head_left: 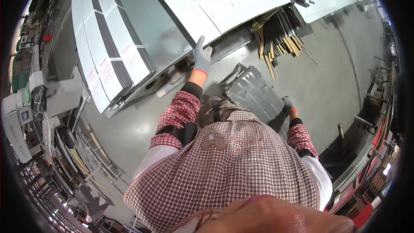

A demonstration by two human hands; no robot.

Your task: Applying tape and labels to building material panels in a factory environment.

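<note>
My left hand (pixel 202 57), in a grey glove with a red-orange cuff, reaches to the near edge of the worktable. Its fingers are apart and rest at the corner of a large white sheet panel (pixel 233 4), without closing round anything. Lower and to the right hangs my right hand (pixel 290 102), also gloved in grey, beside a worn grey platform (pixel 254 92) on the floor. The fingers of that hand are mostly dark and hidden, so whether it touches the platform does not show.
Stacks of long white panels (pixel 92 56) lie on the table's left, beside a bare grey surface (pixel 148 21). Dark and yellowish strips (pixel 280 39) jut out past the table's right side. A machine (pixel 26 112) stands at far left; racks (pixel 371 146) line the right.
</note>
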